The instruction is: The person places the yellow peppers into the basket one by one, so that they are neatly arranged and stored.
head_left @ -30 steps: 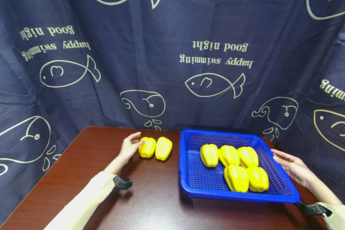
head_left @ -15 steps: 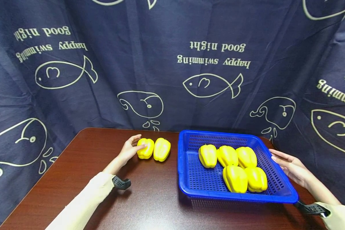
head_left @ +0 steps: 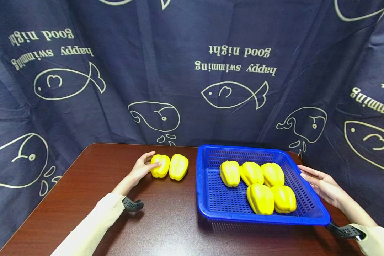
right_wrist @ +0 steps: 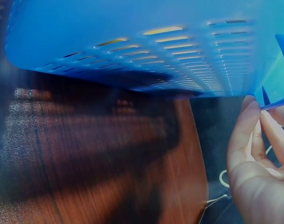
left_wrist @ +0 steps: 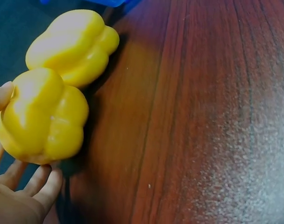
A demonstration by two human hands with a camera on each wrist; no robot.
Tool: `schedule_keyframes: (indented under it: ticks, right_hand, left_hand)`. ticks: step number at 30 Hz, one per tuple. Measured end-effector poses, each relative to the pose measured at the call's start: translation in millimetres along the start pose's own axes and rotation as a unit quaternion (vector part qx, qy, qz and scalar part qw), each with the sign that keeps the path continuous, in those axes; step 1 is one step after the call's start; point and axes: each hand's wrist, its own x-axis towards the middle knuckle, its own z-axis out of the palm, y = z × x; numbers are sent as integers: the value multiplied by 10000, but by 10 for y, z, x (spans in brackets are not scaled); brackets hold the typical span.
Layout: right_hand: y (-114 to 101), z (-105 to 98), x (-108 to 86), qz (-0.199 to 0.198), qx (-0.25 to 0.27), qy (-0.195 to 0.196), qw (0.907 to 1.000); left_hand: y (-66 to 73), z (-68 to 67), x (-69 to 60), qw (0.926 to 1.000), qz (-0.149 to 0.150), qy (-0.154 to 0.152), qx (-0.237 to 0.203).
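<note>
Two yellow bell peppers lie side by side on the table in the head view. My left hand (head_left: pixel 141 168) grips the left bell pepper (head_left: pixel 160 166), thumb on its near side and fingers round its far side. Touching it or nearly so is the right bell pepper (head_left: pixel 179 167); both also show in the left wrist view, with the left hand's fingers (left_wrist: pixel 48 186) against the held one. My right hand (head_left: pixel 324 185) holds the right rim of a blue plastic basket (head_left: pixel 262 217). In the right wrist view, fingers (right_wrist: pixel 244 126) lie against that rim from below.
Inside the basket lie several more yellow bell peppers (head_left: pixel 260 199), mostly toward its right side. A brown wooden table (head_left: pixel 160 217) carries everything. Behind its far edge hangs a dark blue curtain (head_left: pixel 166 78) with fish and whale drawings.
The whole head view has shifted slightly, so things appear a little further left. Both hands keep nearly the same places on the bell pepper and the basket rim.
</note>
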Motion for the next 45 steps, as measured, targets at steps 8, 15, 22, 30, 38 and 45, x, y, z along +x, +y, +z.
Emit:
schedule_keyframes:
  ticks: [8, 15, 22, 30, 38, 45]
  right_hand:
    - [-2, 10, 15, 43, -78, 79, 9999]
    - [-19, 17, 12, 0, 36, 34, 10000]
    - [-15, 24, -2, 17, 59, 32, 10000]
    - [-21, 23, -7, 36, 1, 84, 10000]
    - [-32, 34, -9, -12, 87, 0, 10000]
    - [-15, 38, -7, -35, 196, -112, 9997]
  left_hand:
    - [-41, 8, -19, 9993, -267, -163, -226]
    - [-24, 39, -32, 9986, -418, -35, -325]
    - [0, 86, -73, 9973, -520, 201, -488]
    - [-18, 106, -107, 9974, -309, 404, -503]
    - [18, 130, -172, 9975, -134, 592, -362]
    - [6, 145, -206, 9969, -51, 761, -187]
